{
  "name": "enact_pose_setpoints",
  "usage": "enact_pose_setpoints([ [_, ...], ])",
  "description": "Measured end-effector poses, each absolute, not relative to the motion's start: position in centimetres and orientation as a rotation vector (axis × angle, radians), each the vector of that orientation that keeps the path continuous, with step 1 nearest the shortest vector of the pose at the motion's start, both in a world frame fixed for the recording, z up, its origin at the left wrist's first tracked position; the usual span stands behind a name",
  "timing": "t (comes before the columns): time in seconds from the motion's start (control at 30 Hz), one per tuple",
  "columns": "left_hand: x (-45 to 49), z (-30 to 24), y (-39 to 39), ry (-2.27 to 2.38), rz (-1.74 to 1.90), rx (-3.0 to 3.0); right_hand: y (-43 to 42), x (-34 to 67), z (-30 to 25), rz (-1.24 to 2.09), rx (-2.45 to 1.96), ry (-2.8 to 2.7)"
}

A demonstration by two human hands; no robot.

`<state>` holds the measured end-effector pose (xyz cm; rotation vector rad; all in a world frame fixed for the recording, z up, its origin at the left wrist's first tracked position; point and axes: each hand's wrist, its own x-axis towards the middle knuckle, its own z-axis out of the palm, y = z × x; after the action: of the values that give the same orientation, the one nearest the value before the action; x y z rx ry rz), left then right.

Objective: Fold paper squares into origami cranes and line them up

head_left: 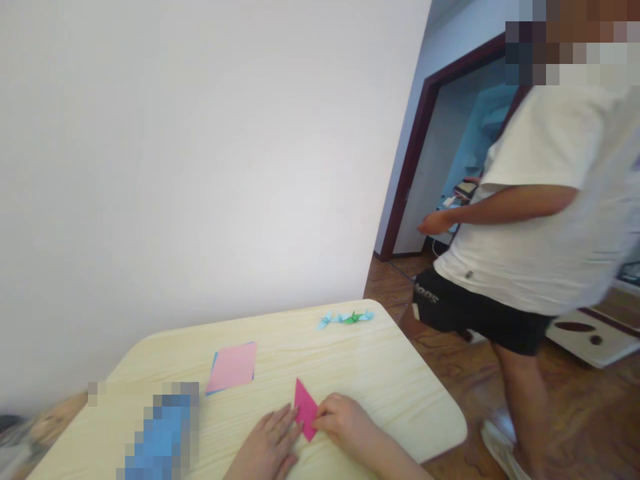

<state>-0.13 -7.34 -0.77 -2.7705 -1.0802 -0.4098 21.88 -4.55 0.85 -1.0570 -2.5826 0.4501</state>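
A folded magenta paper (305,407) lies on the pale wooden table (390,373) near its front edge. My left hand (270,443) rests flat on the table with its fingers stretched out, the fingertips touching the paper's left edge. On the paper's right edge my right hand (345,420) has its fingers curled and pressing down.
A small stack of pink and blue paper sheets (233,367) lies further back on the table. Several small folded paper figures (346,318), light blue and green, sit at the far edge. A person in a white shirt (540,220) stands to the right, near a doorway (425,167).
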Motion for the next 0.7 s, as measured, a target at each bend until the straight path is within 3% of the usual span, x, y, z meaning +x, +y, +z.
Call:
enact_pose_setpoints([
  [0.2, 0.6, -1.8, -8.0, -1.156, -0.480, -2.838, -4.9, 22.2, 1.1, 0.451, -1.035, -2.601],
  [0.4, 1.1, -3.5, -8.1, -1.048, -0.302, -2.781, -6.4, 22.7, -0.6, 0.403, -1.046, -2.614],
  [0.7, 0.7, -3.7, -8.2, -1.162, -0.345, -2.853, -7.8, 23.7, -0.7, 0.601, -1.165, -2.572],
])
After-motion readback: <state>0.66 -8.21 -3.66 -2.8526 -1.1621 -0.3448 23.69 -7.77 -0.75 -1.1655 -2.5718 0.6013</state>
